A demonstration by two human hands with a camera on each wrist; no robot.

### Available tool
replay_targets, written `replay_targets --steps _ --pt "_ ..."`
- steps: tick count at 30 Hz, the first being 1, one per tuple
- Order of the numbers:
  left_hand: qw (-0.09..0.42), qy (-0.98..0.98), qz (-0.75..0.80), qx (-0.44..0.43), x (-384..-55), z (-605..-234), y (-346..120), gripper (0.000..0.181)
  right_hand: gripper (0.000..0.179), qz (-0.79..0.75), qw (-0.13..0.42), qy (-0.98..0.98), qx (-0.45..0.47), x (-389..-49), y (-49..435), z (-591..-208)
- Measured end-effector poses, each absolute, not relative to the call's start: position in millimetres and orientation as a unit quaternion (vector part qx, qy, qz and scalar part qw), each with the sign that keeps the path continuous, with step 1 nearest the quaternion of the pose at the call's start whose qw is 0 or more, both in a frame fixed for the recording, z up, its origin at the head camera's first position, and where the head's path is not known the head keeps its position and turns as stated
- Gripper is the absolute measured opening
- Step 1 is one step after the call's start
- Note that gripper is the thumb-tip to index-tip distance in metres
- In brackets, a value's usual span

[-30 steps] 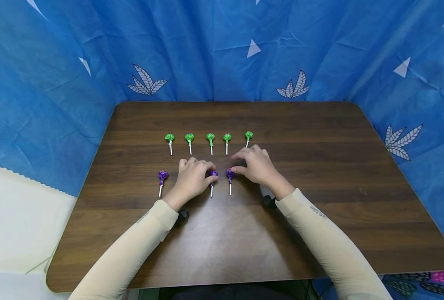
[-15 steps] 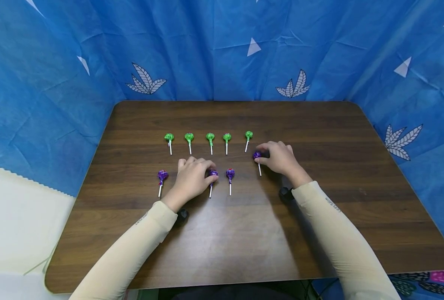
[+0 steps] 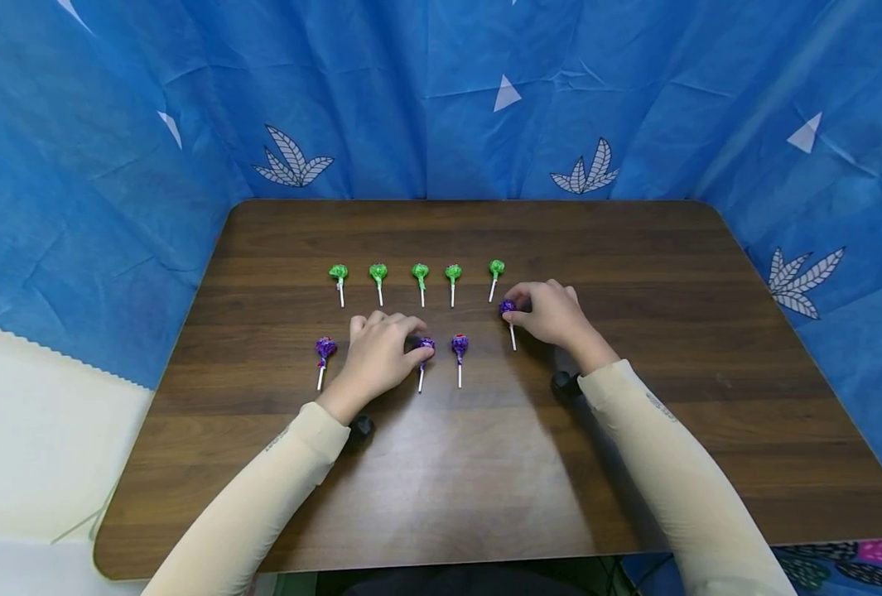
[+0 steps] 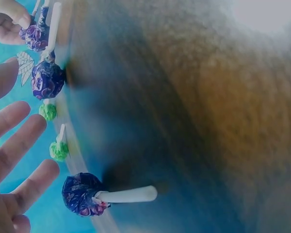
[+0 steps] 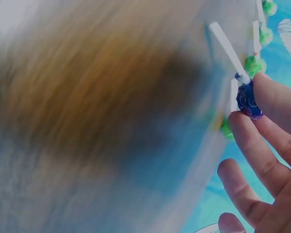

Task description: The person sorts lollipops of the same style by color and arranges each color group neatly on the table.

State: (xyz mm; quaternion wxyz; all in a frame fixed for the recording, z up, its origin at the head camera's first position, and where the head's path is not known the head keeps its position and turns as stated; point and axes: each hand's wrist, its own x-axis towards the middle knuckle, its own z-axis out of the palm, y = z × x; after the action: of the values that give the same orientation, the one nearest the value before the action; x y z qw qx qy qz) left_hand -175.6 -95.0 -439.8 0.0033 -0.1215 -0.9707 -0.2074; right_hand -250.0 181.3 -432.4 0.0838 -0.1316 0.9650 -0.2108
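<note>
My right hand point(image 3: 548, 313) pinches the head of a purple-wrapped lollipop point(image 5: 247, 99) between thumb and fingertips, its white stick pointing toward me. Around another purple lollipop point(image 3: 426, 345) curves my left hand point(image 3: 383, 352); in the left wrist view its thumb and fingers are spread, apart from that lollipop's head point(image 4: 47, 80). Between the hands lies a purple lollipop point(image 3: 460, 346) that neither touches. One more purple lollipop point(image 3: 325, 348) lies left of my left hand. All these sticks point roughly to the near edge.
Behind the hands runs a row of several green-wrapped lollipops, from the leftmost green lollipop point(image 3: 339, 272) to the rightmost green lollipop point(image 3: 496, 267). The brown wooden table point(image 3: 672, 273) is bounded by a blue patterned curtain point(image 3: 426, 99) at the back and sides. A white surface point(image 3: 45, 439) adjoins on the left.
My right hand has left the purple lollipop beside my left hand, moved right, and now holds another purple lollipop there, unseen in the earliest frame. My left hand has hardly moved.
</note>
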Motion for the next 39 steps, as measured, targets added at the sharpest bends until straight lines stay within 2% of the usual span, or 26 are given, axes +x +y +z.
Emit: replay_targets --steps 17,30,35,39 --pt "0.01 -0.969 -0.219 -0.117 -169.7 -435.1 -102.9 0.039 0.026 -0.211 0.083 0.96 -0.166 -211.8 165.1 -423.8" --pt "0.018 -0.967 -0.226 -0.113 -165.3 -436.1 -106.3 0.041 0.027 -0.167 0.091 0.966 -0.176 -204.9 165.8 -435.4" --pt "0.023 -0.968 -0.225 -0.112 -164.5 -435.7 -108.7 0.041 0.03 -0.164 0.094 0.965 -0.181 -205.5 167.2 -438.3" --pt "0.037 -0.97 -0.216 -0.106 -164.7 -433.2 -111.3 0.041 0.041 -0.155 0.062 0.968 -0.187 -204.8 166.7 -435.3"
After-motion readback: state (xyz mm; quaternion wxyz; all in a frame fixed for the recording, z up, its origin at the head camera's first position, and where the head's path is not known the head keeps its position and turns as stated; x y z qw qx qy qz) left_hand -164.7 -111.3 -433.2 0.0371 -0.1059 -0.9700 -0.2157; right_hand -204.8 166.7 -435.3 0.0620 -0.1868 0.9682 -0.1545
